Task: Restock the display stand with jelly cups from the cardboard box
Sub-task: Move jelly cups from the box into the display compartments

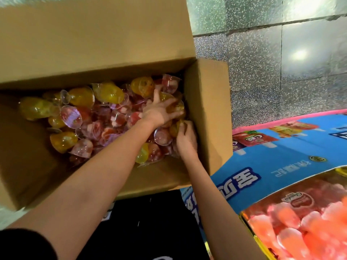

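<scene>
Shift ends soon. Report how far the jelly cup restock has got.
Done: the cardboard box is open. In hand: both hands are in it, left hand over the jelly cups, right hand curled round some. Left: many cups lie in the box; nothing stocked is in view.
</scene>
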A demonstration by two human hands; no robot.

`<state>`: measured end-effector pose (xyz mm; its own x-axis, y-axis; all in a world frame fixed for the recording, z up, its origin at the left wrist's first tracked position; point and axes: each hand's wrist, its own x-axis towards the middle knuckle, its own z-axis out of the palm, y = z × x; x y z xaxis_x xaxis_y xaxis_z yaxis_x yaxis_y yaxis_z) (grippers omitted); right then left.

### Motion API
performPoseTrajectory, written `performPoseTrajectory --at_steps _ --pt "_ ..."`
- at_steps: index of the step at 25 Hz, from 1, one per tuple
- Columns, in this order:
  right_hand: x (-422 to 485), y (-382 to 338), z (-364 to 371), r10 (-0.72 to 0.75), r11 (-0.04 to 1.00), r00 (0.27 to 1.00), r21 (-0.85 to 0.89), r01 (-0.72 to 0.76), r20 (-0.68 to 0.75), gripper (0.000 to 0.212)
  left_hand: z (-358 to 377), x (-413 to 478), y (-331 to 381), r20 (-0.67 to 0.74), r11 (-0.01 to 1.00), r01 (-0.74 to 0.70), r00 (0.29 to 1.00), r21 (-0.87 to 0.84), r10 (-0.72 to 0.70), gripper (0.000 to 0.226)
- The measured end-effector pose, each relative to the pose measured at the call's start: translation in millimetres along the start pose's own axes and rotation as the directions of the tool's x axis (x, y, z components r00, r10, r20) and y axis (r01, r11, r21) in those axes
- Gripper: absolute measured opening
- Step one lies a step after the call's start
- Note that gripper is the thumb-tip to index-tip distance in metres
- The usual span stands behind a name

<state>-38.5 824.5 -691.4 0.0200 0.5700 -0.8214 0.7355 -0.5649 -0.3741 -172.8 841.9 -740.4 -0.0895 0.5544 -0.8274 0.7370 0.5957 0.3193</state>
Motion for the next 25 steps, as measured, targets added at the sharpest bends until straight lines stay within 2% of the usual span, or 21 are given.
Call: performPoseTrajectory --at_steps 3,7,12,15,20,25 --pt "9.8 -8.1 -0.9 0.045 0.999 0.993 -0.015 -0.044 0.112 0.048 -1.6 6.1 5.6 0.03 0.998 0.049 0.998 0.024 -0.05 0.069" --pt "17.2 -11.0 -6.2 0.018 0.996 0.99 0.085 -0.03 0.137 0.051 9.0 9.8 9.7 -0.002 0.998 0.052 0.999 -0.022 -0.052 0.062" --pt "18.7 -5.4 -6.1 -0.056 0.975 0.989 0.222 0.025 0.136 0.047 16.9 6.7 -15.5 -0.14 0.987 -0.078 0.988 -0.14 0.059 0.054" --pt "19.5 -3.9 -6.8 -0.082 0.966 0.985 0.256 0.041 0.15 0.049 19.8 6.3 -26.5 -0.216 0.974 -0.181 0.965 -0.134 0.149 0.05" --pt "21.0 -4.4 -8.9 -0.09 0.952 0.982 0.303 0.036 0.166 0.048 19.8 -1.2 -28.8 -0.286 0.951 -0.263 0.935 -0.161 0.21 0.046" --pt "24.4 -6.9 -9.1 -0.085 0.924 0.988 0.38 0.029 0.13 0.039 1.4 -16.9 -22.1 -0.269 0.939 -0.188 0.957 -0.289 0.109 0.04"
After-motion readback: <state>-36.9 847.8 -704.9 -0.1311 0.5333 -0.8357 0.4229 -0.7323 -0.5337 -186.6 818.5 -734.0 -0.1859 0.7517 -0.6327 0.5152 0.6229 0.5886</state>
